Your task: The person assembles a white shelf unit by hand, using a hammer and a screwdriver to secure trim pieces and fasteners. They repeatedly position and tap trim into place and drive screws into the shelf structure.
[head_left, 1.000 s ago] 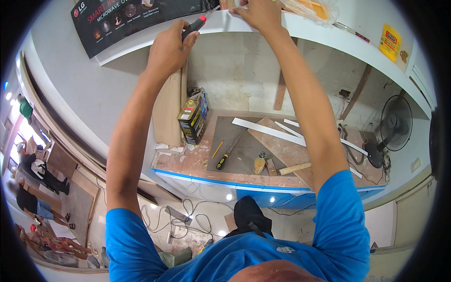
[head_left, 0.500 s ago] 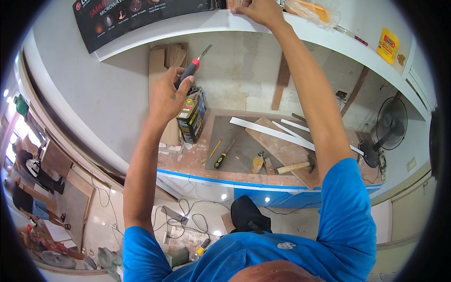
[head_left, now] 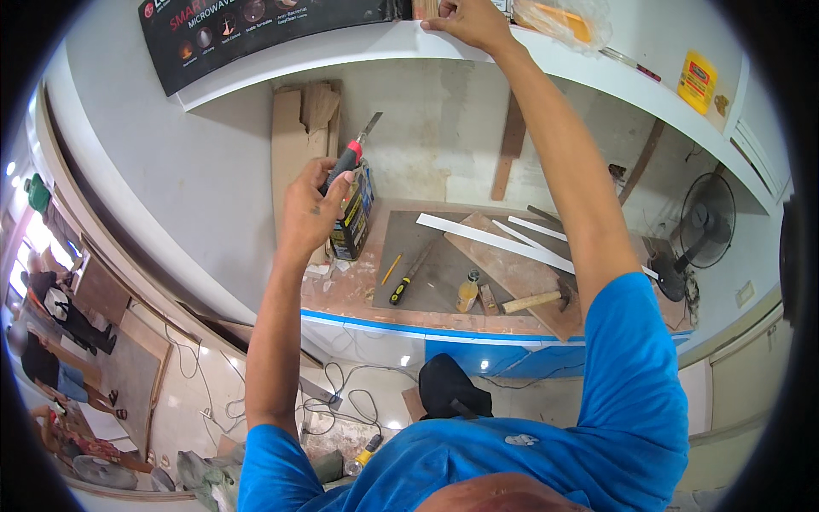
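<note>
My left hand (head_left: pixel 312 205) is wrapped around the dark grey and red handle of a utility knife (head_left: pixel 348 159). Its blade points up and away, clear of any surface. Higher up, my right hand (head_left: pixel 478 24) reaches to the front edge of a white shelf (head_left: pixel 341 43), its fingers closed at that edge beside a brownish, block-like thing (head_left: pixel 424 8). Part of that grip is hidden at the top of the picture. Behind my left hand stands a dark metal can (head_left: pixel 350 232), partly covered by the hand.
On the worktop lie white strips (head_left: pixel 478 236), a hammer (head_left: pixel 533 302), a yellow-black handled tool (head_left: pixel 399 290), a pencil (head_left: pixel 391 270) and a small bottle (head_left: pixel 468 292). A fan (head_left: pixel 706 222) stands right. The shelf bears a black box (head_left: pixel 273 34) and yellow bottle (head_left: pixel 697 83). Cables (head_left: pixel 358 401) cross the floor.
My left hand and the utility knife have come down a little. My right hand stays at the shelf edge. The view has shifted slightly.
</note>
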`<action>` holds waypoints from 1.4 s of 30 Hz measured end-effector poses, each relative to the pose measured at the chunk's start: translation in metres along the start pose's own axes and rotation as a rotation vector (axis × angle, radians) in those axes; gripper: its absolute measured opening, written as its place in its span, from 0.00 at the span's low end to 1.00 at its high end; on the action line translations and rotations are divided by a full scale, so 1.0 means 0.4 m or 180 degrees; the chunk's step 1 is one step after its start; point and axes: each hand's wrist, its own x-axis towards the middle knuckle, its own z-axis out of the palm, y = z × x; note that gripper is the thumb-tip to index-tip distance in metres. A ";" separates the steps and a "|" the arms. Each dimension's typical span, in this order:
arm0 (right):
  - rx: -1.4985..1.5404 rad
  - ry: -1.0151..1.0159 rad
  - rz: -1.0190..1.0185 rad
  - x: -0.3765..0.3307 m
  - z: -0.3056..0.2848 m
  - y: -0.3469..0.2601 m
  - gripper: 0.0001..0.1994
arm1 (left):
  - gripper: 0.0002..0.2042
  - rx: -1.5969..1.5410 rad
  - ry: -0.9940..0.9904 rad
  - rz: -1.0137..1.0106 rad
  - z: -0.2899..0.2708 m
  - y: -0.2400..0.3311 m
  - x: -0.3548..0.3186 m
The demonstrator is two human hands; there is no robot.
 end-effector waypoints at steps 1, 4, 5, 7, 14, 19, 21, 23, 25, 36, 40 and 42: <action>-0.0097 0.0044 0.0060 0.006 0.010 -0.013 0.21 | 0.15 0.0007 -0.0019 0.0002 0.002 -0.002 -0.007; -0.0032 0.0445 0.0200 0.055 0.052 0.100 0.20 | 0.15 -0.0162 -0.0122 0.0042 0.049 -0.004 -0.011; 0.0116 0.0600 0.0211 0.063 0.057 0.104 0.19 | 0.15 -0.0266 -0.0094 -0.0025 0.058 -0.007 -0.020; 0.0829 0.1173 -0.0164 0.051 0.011 0.157 0.18 | 0.16 -0.0572 -0.0020 -0.0097 0.081 -0.017 -0.014; 0.2815 -0.0169 0.0604 -0.460 0.007 -0.143 0.22 | 0.20 -0.0224 0.0763 0.0750 0.201 0.045 -0.004; 0.3921 -0.0537 0.1922 -0.565 -0.019 -0.164 0.21 | 0.25 0.0263 0.0799 0.1761 0.396 0.159 0.079; 0.3972 -0.0017 0.2039 -0.556 -0.030 -0.132 0.19 | 0.25 0.0229 0.0779 0.2082 0.437 0.182 0.109; 0.3764 0.0370 0.1815 -0.530 -0.056 -0.069 0.18 | 0.24 0.0048 0.0670 0.2458 0.465 0.209 0.141; 0.3873 0.0623 0.1650 -0.479 -0.092 -0.027 0.21 | 0.25 0.0310 0.0974 0.3004 0.412 0.214 0.225; 0.2263 -0.1078 0.1132 -0.217 -0.308 0.180 0.29 | 0.34 0.2008 0.2413 0.3380 0.120 0.406 0.709; 0.1151 -0.0793 -0.0203 -0.126 -0.295 0.183 0.29 | 0.33 0.2330 0.2638 0.3333 0.124 0.411 0.739; 0.0533 -0.0996 -0.0606 -0.082 -0.322 0.181 0.30 | 0.32 0.2290 0.2456 0.3197 0.106 0.419 0.735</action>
